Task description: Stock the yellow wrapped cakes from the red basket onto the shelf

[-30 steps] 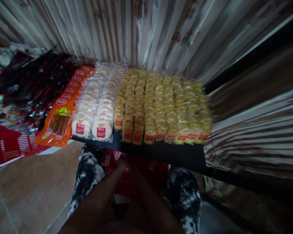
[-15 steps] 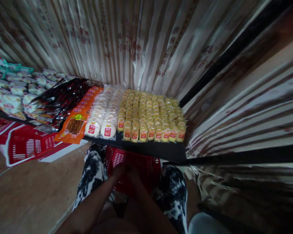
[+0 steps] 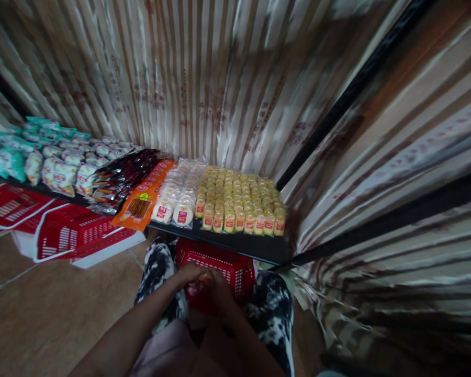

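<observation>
My left hand and my right hand meet over a red plastic basket between my knees. The fingers of both are closed around a small wrapped snack. It shows a yellow-orange patch and a shiny wrapper, dim and mostly hidden by the fingers. Beyond the basket, rows of yellow wrapped cakes stand on a black shelf. To their left are two rows of round white wrapped biscuits.
An orange snack packet overhangs the shelf edge beside dark shiny packets. White packets and teal packets fill the left. Red baskets stand below on the floor. Black poles and striped sheeting enclose the shelf.
The view has shifted, bringing more of the left end of the shelf into sight. My hands stay together over the basket, and a yellow-orange patch now shows between them.
</observation>
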`<state>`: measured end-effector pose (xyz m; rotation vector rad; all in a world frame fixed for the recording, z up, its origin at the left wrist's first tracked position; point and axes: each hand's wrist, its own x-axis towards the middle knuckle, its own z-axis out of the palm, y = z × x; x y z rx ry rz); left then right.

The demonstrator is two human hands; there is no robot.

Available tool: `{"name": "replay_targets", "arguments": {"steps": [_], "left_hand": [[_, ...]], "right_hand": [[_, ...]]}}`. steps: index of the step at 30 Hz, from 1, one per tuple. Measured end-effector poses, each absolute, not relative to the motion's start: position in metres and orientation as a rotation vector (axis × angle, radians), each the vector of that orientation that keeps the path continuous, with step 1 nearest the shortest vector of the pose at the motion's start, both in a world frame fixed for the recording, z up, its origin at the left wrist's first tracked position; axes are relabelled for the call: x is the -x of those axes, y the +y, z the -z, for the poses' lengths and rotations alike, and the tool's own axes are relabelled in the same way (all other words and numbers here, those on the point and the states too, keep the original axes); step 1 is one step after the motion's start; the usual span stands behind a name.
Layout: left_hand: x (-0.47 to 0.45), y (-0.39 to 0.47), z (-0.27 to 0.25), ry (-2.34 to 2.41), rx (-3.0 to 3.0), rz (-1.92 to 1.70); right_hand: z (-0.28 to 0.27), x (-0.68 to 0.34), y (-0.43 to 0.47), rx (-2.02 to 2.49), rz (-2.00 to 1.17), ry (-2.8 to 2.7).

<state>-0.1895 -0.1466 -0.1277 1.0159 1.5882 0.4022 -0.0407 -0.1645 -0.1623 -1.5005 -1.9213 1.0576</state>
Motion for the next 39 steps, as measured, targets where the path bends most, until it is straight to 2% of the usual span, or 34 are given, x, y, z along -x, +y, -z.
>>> {"name": "replay_targets", "arguments": {"steps": [6, 17, 30, 34, 39], "left_hand": [[0.196, -0.145, 0.111, 1.465, -1.057, -0.452], [0.201, -0.15, 0.088, 1.27, -0.989, -0.881], [0.206, -0.137, 0.082, 1.633, -1.109, -1.087], [0.21, -0.132, 0.073, 1.752, -1.207, -1.121], [0.214, -0.129, 0.062, 1.81, -1.327, -1.175]], "right_hand": [[0.144, 0.042, -0.164, 1.529, -1.126, -1.861], [0.11, 0.062, -0.153, 1.42, -1.342, -1.501], [0.082, 0.086, -0.138, 1.306, -1.394, -1.341], [0.074, 0.092, -0.131, 1.337, -1.287, -1.434], [0.072, 0.098, -0.12, 1.452, -0.863, -1.561]]}}
